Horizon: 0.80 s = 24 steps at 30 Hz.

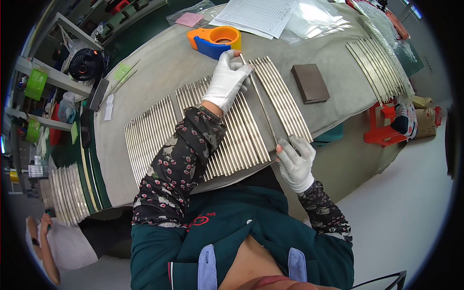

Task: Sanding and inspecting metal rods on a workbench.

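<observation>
A thin silvery metal rod [261,102] lies lengthwise between my two hands, in the gap between two rows of similar rods. My left hand [226,81], in a white glove with bare fingertips, pinches its far end. At the near end, my right hand [296,163], gloved the same way, has thumb and fingers closed on the rod. To the right lies a narrow row of rods [282,99]. A wider row of rods [237,137] sits to the left, partly hidden under my left hand and forearm. Further left is another row of rods [150,128].
An orange and blue tape dispenser [213,40] stands just beyond my left hand. A brown block [310,83] is on the right, with more rods [375,67] at the table's far right. Papers [256,14] lie at the back. A person [67,244] is at lower left.
</observation>
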### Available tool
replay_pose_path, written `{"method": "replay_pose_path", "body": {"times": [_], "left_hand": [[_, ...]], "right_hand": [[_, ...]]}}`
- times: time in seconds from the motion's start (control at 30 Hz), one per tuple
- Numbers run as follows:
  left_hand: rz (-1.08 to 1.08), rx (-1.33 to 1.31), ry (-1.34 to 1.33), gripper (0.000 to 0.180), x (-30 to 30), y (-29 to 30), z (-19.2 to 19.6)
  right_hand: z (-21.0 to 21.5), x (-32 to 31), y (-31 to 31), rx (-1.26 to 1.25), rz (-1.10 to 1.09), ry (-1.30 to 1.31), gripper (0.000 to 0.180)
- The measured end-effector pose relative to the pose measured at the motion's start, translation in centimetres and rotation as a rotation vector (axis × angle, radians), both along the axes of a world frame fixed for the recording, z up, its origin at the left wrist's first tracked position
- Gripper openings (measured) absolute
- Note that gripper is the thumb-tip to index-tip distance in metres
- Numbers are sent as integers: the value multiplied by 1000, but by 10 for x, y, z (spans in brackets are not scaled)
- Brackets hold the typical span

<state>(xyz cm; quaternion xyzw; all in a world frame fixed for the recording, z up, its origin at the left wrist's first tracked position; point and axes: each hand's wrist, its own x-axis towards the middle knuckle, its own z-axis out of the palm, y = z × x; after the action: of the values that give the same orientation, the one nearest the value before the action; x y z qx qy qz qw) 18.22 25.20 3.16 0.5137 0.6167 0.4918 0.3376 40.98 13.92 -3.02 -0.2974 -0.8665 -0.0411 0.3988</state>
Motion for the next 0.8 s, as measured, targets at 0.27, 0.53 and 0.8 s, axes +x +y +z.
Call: {"method": "replay_pose_path", "body": {"times": [0.27,0.53,0.8], "left_hand": [[-151,-93,-585,22,-13,-18,-10],[-185,-26,-616,21,-15,-17,-24],[-178,-39,-576,17,-12,-21,-24]], "right_hand": [[41,5,15,-35,0,-52,46],[44,-6,128,-143,-783,-228,72],[74,-46,58,-214,-317,-58,53]]}}
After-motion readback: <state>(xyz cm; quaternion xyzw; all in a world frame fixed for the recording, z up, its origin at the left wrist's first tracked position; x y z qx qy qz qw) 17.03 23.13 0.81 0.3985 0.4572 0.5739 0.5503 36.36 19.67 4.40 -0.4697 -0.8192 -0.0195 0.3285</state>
